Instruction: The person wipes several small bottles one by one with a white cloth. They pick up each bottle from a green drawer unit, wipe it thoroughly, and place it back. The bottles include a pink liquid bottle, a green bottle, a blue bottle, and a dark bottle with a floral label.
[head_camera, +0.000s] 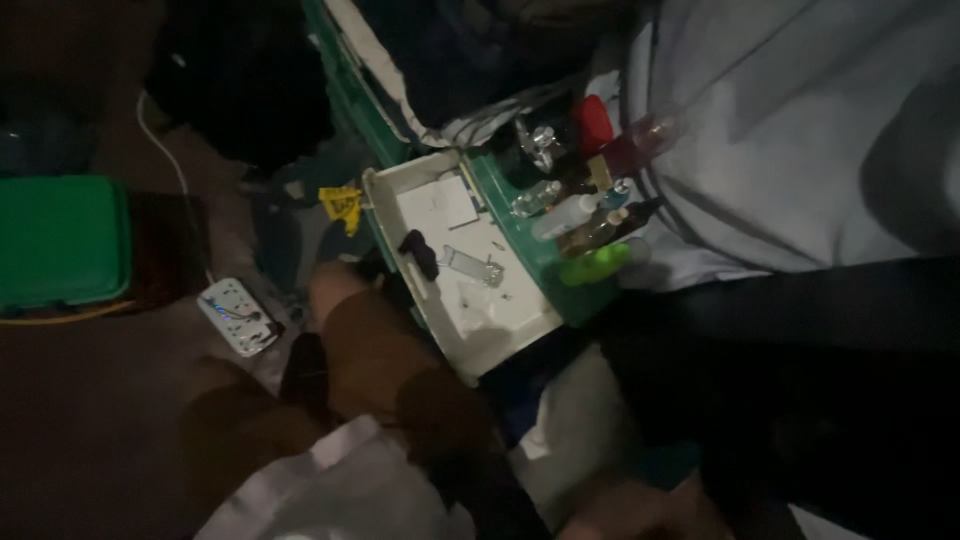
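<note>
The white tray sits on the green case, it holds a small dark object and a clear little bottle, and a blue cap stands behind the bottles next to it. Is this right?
Not quite. In the head view, the cap behind the bottles is red, not blue. The rest holds: the white tray sits on the green case and holds a small dark object and a clear little bottle.

We count one white tray (520, 315) at the green shelf's (545, 262) edge, one dark small object (420, 252) and one clear small bottle (472, 266) lying in it, one red cap (593, 122), one green box (60, 240), one white power strip (238, 315), and one yellow tag (342, 203).
</note>
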